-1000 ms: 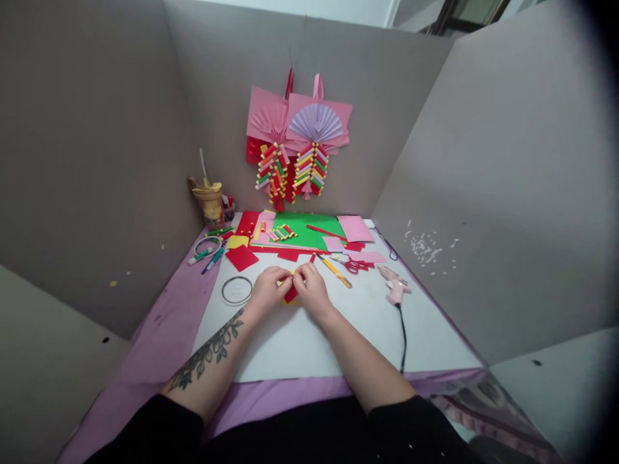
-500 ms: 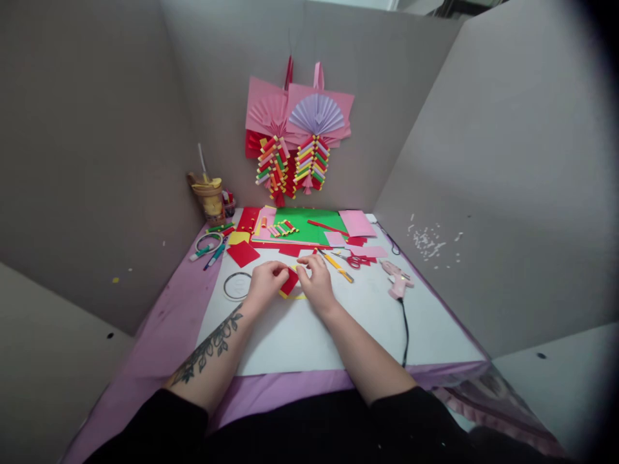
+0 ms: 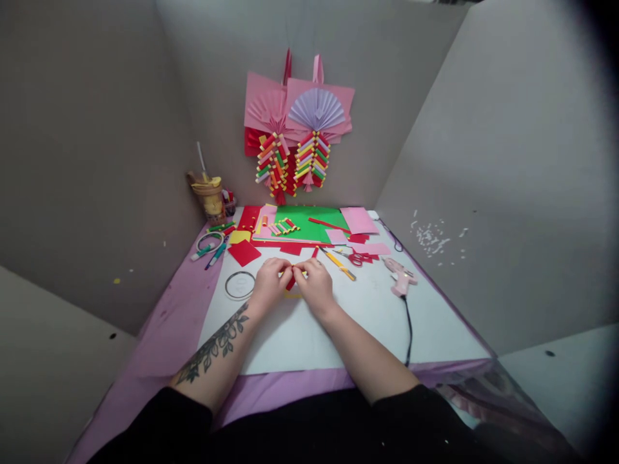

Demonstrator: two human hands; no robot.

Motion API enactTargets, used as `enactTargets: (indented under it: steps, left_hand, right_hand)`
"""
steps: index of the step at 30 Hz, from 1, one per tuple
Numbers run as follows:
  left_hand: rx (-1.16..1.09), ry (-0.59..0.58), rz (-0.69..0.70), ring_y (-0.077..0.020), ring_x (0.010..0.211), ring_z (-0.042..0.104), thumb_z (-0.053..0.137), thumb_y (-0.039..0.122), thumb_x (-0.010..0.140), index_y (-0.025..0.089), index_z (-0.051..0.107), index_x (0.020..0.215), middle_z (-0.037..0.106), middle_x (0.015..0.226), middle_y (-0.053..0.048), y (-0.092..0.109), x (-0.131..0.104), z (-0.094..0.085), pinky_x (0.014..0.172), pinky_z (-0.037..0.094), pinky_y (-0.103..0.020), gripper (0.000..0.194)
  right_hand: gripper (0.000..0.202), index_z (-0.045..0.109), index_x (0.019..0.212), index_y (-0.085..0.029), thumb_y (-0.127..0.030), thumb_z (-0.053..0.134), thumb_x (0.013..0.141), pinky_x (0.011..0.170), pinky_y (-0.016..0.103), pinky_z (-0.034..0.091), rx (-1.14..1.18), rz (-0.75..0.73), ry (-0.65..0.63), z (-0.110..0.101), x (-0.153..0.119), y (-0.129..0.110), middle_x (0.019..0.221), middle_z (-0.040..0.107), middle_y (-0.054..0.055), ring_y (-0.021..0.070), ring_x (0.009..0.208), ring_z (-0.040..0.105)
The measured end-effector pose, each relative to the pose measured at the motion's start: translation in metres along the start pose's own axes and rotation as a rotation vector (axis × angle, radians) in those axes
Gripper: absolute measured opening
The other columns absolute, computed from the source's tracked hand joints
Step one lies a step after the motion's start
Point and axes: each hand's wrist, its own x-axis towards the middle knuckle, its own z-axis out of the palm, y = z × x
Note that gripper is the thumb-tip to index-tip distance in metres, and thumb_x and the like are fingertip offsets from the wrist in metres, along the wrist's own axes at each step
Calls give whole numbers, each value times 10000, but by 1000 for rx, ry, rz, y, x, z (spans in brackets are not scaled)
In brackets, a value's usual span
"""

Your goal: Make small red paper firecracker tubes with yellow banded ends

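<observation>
My left hand and my right hand meet over the middle of the white board. Between their thumbs and fingertips they pinch a small piece of red paper, partly hidden by the fingers. Its far end lies behind my fingertips. A yellow strip shows on the board just below the red paper. Left of my left hand lies a clear roll of tape. Beyond my right hand is a yellow utility knife, with red-handled scissors next to it.
A pink glue gun with a black cord lies at the right. Green card holds several small paper rolls. Red paper lies at left, near pens. Fan-and-firecracker decorations hang on the back wall.
Both hands have drawn closer together. The red paper between them now shows as a narrower strip, its yellow lower edge no longer visible. The view has shifted slightly.
</observation>
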Motion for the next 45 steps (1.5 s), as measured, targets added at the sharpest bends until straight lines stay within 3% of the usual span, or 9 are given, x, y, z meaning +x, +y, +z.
enactTargets:
  steps: [12, 26, 34, 40, 45]
  left_hand:
    - [74, -6, 106, -176, 799, 517, 493, 200, 837, 187, 578, 790, 595, 785, -34, -3, 1, 2, 760, 423, -310, 97]
    - [84, -22, 103, -177, 790, 507, 479, 189, 838, 187, 567, 782, 588, 776, -36, -3, 2, 2, 758, 416, -308, 104]
    - [160, -68, 190, -184, 777, 497, 466, 174, 843, 181, 567, 763, 585, 772, -44, -6, 4, 1, 755, 412, -315, 129]
    - [115, -65, 162, -176, 764, 506, 461, 158, 830, 186, 565, 753, 592, 762, -37, -6, 4, 1, 769, 412, -323, 132]
    - [26, -72, 80, -173, 770, 523, 489, 177, 806, 189, 573, 735, 599, 753, -32, -4, 4, -2, 741, 424, -305, 111]
  right_hand:
    - [137, 657, 764, -202, -205, 526, 803, 711, 270, 433, 36, 34, -8, 1, 1, 1, 791, 612, 35, 168, 766, 561]
    - [131, 639, 723, -196, -192, 524, 788, 689, 271, 444, 137, 64, -13, 1, 2, 1, 769, 591, 31, 157, 725, 560]
    - [128, 639, 720, -185, -156, 525, 771, 682, 266, 441, 120, 37, -42, 3, 2, 3, 750, 587, 30, 155, 709, 559]
    - [131, 626, 690, -187, -157, 517, 758, 674, 265, 442, 182, 62, -33, 4, 2, 2, 727, 576, 23, 150, 692, 554]
    - [118, 617, 632, -188, -179, 537, 718, 664, 270, 447, 306, 168, -47, 1, 5, -1, 676, 569, 10, 153, 677, 553]
